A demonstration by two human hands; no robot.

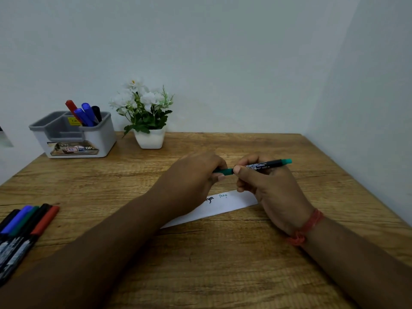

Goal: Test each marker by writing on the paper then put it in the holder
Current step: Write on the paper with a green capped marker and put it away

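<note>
A green marker (265,165) with a black barrel is held level above the paper. My right hand (270,188) grips its barrel, and my left hand (191,177) pinches the green cap (226,171) at its left end. A white paper strip (225,205) lies on the table under both hands, with handwriting in black and green on it. The grey and white holder (73,136) stands at the back left with red, blue and black markers (83,114) upright in its rear compartment. Several more markers (24,228) lie side by side at the left edge.
A white pot of white flowers (148,117) stands to the right of the holder, against the wall. The wooden table (223,264) runs up to walls at the back and on the right. A red thread band is on my right wrist.
</note>
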